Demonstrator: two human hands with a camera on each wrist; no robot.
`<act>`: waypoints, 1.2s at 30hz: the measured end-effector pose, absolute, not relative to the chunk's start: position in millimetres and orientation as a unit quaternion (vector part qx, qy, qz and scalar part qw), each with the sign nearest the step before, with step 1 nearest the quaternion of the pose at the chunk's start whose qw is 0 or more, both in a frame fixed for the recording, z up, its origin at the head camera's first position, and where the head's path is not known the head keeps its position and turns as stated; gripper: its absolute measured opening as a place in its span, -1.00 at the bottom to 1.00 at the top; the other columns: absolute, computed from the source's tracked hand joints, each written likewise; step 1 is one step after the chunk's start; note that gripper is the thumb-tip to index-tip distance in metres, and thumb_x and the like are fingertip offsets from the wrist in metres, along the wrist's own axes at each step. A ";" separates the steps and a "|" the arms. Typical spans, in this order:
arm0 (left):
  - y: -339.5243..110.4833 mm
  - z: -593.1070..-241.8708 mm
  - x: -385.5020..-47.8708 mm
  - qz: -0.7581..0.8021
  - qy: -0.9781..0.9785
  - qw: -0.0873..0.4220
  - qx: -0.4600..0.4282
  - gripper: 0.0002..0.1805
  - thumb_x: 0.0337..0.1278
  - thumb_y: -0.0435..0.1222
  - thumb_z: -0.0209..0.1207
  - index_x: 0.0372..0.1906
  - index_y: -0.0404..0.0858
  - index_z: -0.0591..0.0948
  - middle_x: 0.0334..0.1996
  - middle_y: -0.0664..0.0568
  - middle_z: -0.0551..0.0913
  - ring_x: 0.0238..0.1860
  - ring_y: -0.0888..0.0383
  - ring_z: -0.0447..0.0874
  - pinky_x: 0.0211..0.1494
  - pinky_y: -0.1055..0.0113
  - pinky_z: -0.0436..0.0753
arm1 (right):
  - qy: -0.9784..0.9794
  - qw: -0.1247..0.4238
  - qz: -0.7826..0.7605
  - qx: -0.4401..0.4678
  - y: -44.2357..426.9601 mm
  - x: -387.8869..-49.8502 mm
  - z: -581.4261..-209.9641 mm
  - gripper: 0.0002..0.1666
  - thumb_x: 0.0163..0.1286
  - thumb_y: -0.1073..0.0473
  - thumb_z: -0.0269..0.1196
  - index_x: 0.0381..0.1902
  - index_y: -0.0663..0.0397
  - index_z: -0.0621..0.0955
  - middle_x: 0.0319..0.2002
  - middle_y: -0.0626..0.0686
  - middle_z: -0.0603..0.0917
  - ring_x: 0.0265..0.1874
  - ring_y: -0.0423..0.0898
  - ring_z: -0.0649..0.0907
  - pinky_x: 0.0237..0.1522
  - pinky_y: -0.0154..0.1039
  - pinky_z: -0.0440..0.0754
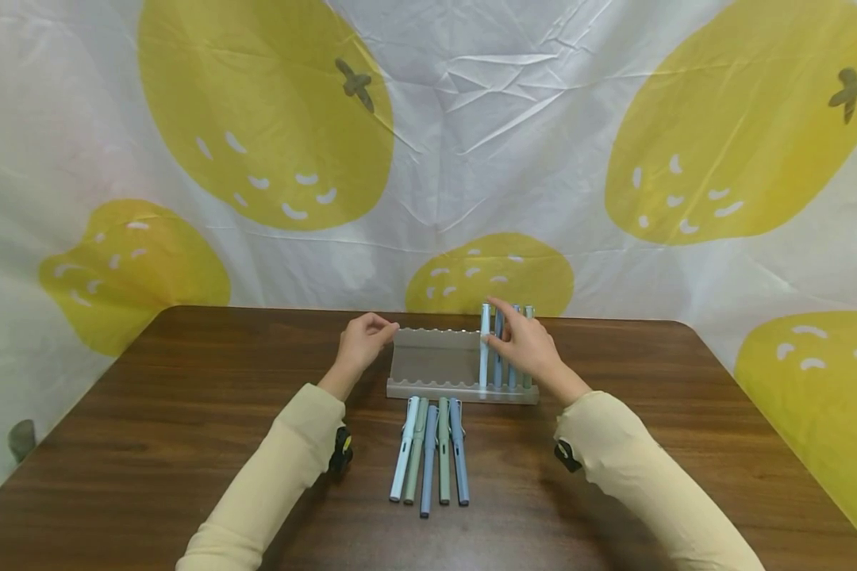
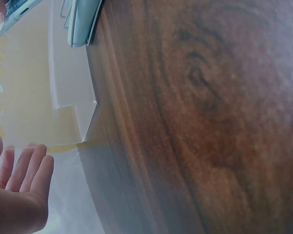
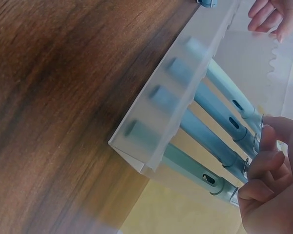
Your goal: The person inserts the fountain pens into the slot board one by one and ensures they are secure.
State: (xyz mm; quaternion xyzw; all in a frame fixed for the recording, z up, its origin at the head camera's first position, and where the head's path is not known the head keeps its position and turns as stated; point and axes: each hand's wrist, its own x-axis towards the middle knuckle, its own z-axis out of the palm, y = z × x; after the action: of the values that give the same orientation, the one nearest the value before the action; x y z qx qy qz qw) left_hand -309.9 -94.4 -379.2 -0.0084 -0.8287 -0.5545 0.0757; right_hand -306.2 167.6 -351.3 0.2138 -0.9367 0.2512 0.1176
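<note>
A translucent pen rack (image 1: 436, 357) with scalloped edges stands on the table. At its upper left corner my left hand (image 1: 363, 346) pinches the edge between thumb and index finger, the other fingers (image 2: 36, 170) loosely extended. My right hand (image 1: 532, 346) holds a light blue pen (image 1: 484, 357) near its upper end, thumb in front and index finger at the top. That pen leans upright in the rack, its lower end behind the front lip. To its right stand two blue pens (image 3: 219, 109) and a green pen (image 3: 193, 168), partly hidden by the right hand in the head view.
In front of the rack several capped pens lie side by side on the brown wooden table (image 1: 186, 412), among them a light blue pen (image 1: 403, 460), a green pen (image 1: 444, 460) and a blue pen (image 1: 428, 468). Behind the table hangs a white cloth (image 1: 443, 159) with yellow fruit prints.
</note>
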 end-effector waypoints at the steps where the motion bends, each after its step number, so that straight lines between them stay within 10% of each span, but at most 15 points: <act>1: -94.3 -379.2 -309.8 -0.555 -0.828 0.076 -0.009 -0.74 0.06 -0.18 0.16 -0.32 -0.33 0.55 -0.33 -0.09 0.63 -0.27 0.06 0.59 -0.24 0.23 0.53 | -0.936 0.120 0.253 0.214 167.9 -305.8 -351.4 -0.30 0.21 0.10 0.19 0.28 -0.03 0.21 -0.74 -0.08 0.39 -0.84 -0.16 0.29 -0.79 -0.31 0.18; 12: -93.9 -379.0 -310.7 -0.555 -0.828 0.074 -0.011 -0.74 0.07 -0.17 0.16 -0.32 -0.33 0.55 -0.32 -0.10 0.63 -0.27 0.04 0.58 -0.23 0.22 0.53 | -0.913 0.165 0.280 0.246 166.6 -294.0 -356.3 -0.42 0.21 0.10 0.19 0.20 -0.04 0.32 -0.73 -0.14 0.40 -0.84 -0.18 0.31 -0.84 -0.32 0.16; 36: -94.7 -379.9 -310.4 -0.549 -0.832 0.075 -0.008 -0.73 0.08 -0.17 0.15 -0.31 -0.33 0.56 -0.30 -0.10 0.62 -0.28 0.07 0.58 -0.22 0.22 0.53 | -0.911 0.073 0.266 0.307 154.1 -260.3 -390.9 -0.67 0.13 0.13 0.24 -0.13 0.08 0.54 -0.66 -0.26 0.47 -0.74 -0.33 0.39 -0.73 -0.37 0.34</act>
State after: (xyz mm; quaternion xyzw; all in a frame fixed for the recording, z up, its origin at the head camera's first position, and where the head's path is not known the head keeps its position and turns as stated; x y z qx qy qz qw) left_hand -310.4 -94.7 -379.9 -0.0079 -0.8322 -0.5492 0.0752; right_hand -260.3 154.1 -390.9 0.3069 -0.9108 0.2663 0.0734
